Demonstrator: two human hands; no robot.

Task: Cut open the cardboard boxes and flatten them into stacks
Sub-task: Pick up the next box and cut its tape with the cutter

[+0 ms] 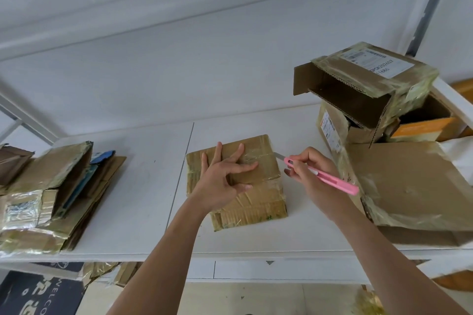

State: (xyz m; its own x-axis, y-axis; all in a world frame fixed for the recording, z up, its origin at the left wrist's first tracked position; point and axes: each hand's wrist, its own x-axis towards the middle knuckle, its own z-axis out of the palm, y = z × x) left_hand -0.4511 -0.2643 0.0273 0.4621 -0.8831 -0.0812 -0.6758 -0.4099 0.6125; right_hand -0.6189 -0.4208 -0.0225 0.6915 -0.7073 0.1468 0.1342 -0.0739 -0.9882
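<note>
A small taped cardboard box [258, 197] lies in the middle of the white table [143, 212]. My left hand [222, 176] presses down on its top with spread, straight fingers. My right hand [312, 169] grips a pink utility knife [330, 179], whose short metal blade touches the box's right top edge at the tape seam. A pile of flattened cardboard [51, 192] lies at the table's left end.
At the right, a large taped box [409, 186] lies close to my right hand. Behind it stands an open box with a shipping label [368, 84] on top of other boxes. Cardboard scraps and a dark mat [38, 294] lie on the floor below.
</note>
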